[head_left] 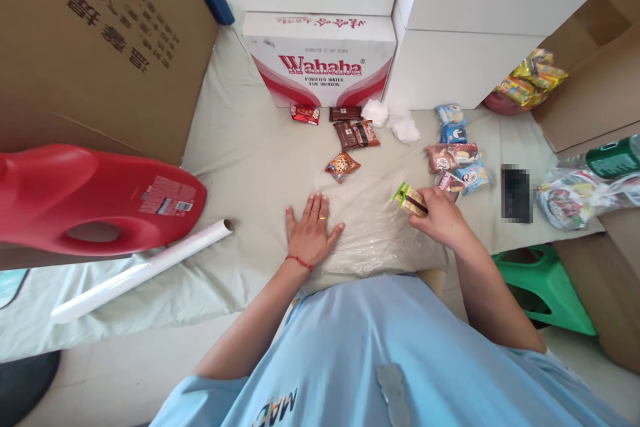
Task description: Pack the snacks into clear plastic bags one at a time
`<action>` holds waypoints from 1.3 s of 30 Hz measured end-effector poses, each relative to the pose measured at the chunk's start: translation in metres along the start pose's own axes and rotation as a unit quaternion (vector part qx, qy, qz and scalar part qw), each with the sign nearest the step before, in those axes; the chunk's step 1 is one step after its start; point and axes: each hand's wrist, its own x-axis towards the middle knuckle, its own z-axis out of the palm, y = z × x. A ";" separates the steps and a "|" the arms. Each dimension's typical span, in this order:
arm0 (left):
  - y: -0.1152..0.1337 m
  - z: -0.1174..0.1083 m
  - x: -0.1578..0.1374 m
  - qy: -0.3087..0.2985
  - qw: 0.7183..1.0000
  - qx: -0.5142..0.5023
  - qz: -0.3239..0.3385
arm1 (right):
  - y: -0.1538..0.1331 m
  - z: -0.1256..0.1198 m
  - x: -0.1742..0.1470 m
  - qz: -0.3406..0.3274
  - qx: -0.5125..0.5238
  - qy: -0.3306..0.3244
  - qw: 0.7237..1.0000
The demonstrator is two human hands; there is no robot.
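My left hand [310, 233] lies flat with fingers spread on the cloth, at the left edge of a clear plastic sheet or bag [370, 240]. Between the fingers of my right hand [443, 217] is a small wrapped snack bar [414, 200] with green ends and a dark stripe, held just above the plastic. Beyond that hand lie several packaged snacks, among them a blue packet [473, 175] and a brown packet [443, 157]. An orange-brown packet [342, 165] rests ahead of my left hand. Farther back are dark brown packets [345, 135] and a red packet [305, 114].
A Wahaha water carton [325, 67] and white boxes [470, 67] stand at the back. White crumpled tissues [403, 128] lie before them. At left are a red jug [115, 197], a white roll [145, 270] and a large cardboard box [110, 47]. A green stool [555, 293] stands right.
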 end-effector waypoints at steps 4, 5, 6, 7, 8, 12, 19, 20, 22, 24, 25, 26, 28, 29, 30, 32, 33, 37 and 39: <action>0.001 0.001 -0.001 0.002 1.000 0.001 -0.011 | -0.031 -0.001 0.007 -0.101 0.032 -0.023 0.994; 0.001 0.002 -0.001 0.002 1.000 0.003 -0.016 | -0.037 0.003 0.011 -0.114 0.031 -0.036 0.992; 0.001 0.002 -0.001 0.002 1.000 0.006 -0.022 | -0.040 0.009 0.016 -0.115 0.023 -0.045 0.992; 0.001 0.003 -0.001 0.001 1.000 0.008 -0.027 | -0.041 0.015 0.021 -0.105 0.011 -0.049 0.993; 0.001 0.003 -0.002 0.000 0.999 0.009 -0.032 | -0.038 0.022 0.027 -0.085 -0.003 -0.047 0.995; 0.002 0.003 -0.002 0.002 0.999 0.006 -0.039 | -0.003 0.035 0.041 0.034 -0.049 -0.003 0.998; -0.001 0.004 -0.001 0.004 1.000 0.003 -0.029 | -0.004 0.010 0.024 -0.086 -0.004 0.032 0.996; -0.002 0.005 -0.001 0.006 1.000 0.003 -0.027 | -0.015 0.009 0.021 -0.135 0.000 0.019 0.991; -0.002 0.005 -0.001 0.011 1.000 0.003 -0.026 | -0.039 0.011 0.019 -0.220 -0.008 -0.022 0.975; -0.002 0.006 -0.002 0.018 1.000 0.000 -0.025 | -0.058 0.020 0.022 -0.270 -0.031 -0.064 0.960; -0.001 0.006 -0.002 0.021 0.999 -0.002 -0.024 | -0.064 0.025 0.024 -0.280 -0.041 -0.079 0.956; -0.001 0.006 -0.002 0.025 0.999 -0.004 -0.024 | -0.067 0.030 0.027 -0.281 -0.046 -0.088 0.955; 0.000 0.005 -0.002 0.029 0.999 -0.009 -0.026 | -0.067 0.039 0.031 -0.268 -0.037 -0.088 0.959; 0.000 0.005 -0.002 0.030 0.999 -0.011 -0.027 | -0.065 0.041 0.033 -0.258 -0.024 -0.081 0.962; 0.000 0.005 -0.002 0.030 0.999 -0.012 -0.028 | -0.062 0.043 0.034 -0.249 -0.011 -0.072 0.966; 0.000 0.004 -0.002 0.027 0.999 -0.014 -0.031 | -0.055 0.043 0.034 -0.233 0.010 -0.055 0.971; 0.000 0.004 -0.002 0.026 0.999 -0.014 -0.032 | -0.054 0.043 0.033 -0.226 0.016 -0.048 0.973; -0.001 0.004 -0.002 0.020 0.999 -0.012 -0.030 | -0.060 0.045 0.024 -0.233 0.021 -0.029 0.972; -0.001 0.004 -0.002 0.019 0.999 -0.013 -0.030 | -0.067 0.048 0.020 -0.254 0.005 -0.036 0.967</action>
